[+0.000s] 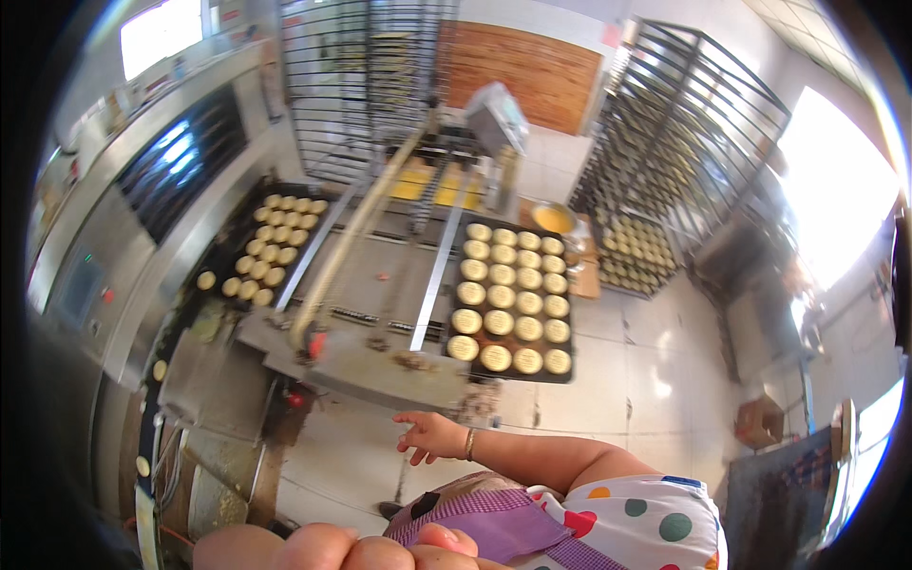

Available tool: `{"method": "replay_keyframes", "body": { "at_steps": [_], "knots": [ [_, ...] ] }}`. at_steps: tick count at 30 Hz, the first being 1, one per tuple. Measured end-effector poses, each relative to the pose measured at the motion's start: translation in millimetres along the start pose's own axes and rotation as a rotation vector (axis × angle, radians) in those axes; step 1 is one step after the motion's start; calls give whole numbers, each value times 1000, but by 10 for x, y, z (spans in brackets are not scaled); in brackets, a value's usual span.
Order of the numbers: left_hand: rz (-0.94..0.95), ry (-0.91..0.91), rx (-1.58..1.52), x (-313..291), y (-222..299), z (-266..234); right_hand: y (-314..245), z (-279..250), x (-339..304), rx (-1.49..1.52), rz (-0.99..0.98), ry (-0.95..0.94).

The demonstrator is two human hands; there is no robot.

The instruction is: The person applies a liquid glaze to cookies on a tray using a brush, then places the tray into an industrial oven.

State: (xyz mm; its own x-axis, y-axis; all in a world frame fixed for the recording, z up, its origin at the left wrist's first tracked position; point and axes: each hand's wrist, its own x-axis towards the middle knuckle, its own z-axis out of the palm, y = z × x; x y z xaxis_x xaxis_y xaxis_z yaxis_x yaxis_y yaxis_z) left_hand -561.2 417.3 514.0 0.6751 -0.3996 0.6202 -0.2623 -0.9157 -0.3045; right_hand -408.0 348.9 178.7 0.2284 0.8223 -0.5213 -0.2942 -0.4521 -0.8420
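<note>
My right hand (432, 437) reaches out over the floor beside the near end of the conveyor machine (380, 366). Its index finger is stretched and the others are loosely spread, with nothing in them. My left hand (351, 549) is raised very close at the lower edge, fingers curled; whatever they may hold is out of sight. Ahead of the right hand, a black baking tray (513, 372) carries rows of round pale yellow pastries (500, 296) with a stamped top. Left of the machine, another dark tray (313, 249) holds more round pastries (267, 233).
Tall racks stand behind: a wire rack (328, 104) and a tray rack (684, 104) loaded with pastries. A bowl of yellow liquid (553, 218) sits beyond the right tray. Steel oven-like equipment (142, 247) lines the left. A cardboard box (760, 423) rests at the right.
</note>
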Motion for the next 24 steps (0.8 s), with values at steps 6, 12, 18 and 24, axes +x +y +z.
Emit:
{"method": "replay_keyframes", "body": {
  "at_steps": [6, 12, 18, 24],
  "knots": [
    [245, 7, -303, 1364, 1183, 852, 947, -1876, -1706, 38, 62, 364],
    [386, -190, -659, 2036, 2277, 2888, 1894, -3331, -3686, 431, 85, 1034],
    [-25, -746, -775, 1507, 2612, 4313, 2089, -3927, -3772, 550, 136, 1115],
    [-661, -886, -997, 1103, 2755, 5352, 1577, -4550, -2790, 87, 143, 809]
  ]
}}
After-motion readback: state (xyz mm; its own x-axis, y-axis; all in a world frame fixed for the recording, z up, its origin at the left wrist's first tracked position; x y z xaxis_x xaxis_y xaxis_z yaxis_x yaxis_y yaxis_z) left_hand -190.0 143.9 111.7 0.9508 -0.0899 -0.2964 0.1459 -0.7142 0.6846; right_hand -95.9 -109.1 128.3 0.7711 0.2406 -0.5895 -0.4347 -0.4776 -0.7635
